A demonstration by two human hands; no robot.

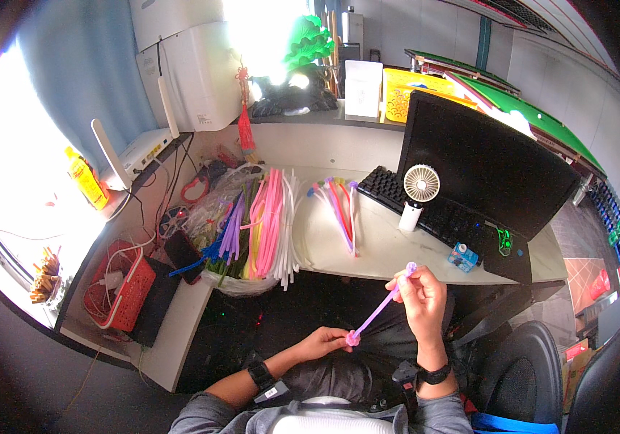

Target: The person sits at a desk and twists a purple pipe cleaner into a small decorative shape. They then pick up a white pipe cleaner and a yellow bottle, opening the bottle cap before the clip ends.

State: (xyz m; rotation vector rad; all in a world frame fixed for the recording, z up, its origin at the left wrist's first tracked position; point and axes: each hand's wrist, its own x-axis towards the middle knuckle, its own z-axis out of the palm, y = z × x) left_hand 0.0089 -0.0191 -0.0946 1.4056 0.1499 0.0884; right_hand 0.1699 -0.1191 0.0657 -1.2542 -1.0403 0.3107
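Observation:
A purple pipe cleaner (377, 314) stretches slantwise between my two hands above my lap. Its lower end meets a pink flower-shaped piece (352, 338), which my left hand (323, 343) pinches between thumb and fingers. At the upper end my right hand (423, 301) grips the stem just below a small purple curl (411, 267). On the desk, bundles of pink pipe cleaners (268, 222), white pipe cleaners (289, 233), purple and blue ones lie in clear plastic. Several finished-looking stems with coloured tips (337, 211) lie fanned out to their right.
A handheld fan (421, 187) stands before the keyboard (380, 187) and monitor (478, 163). A small blue carton (463, 257) is near the desk's front edge (396, 278). At left are a red basket (136, 293), a phone (182, 255) and a router (144, 152).

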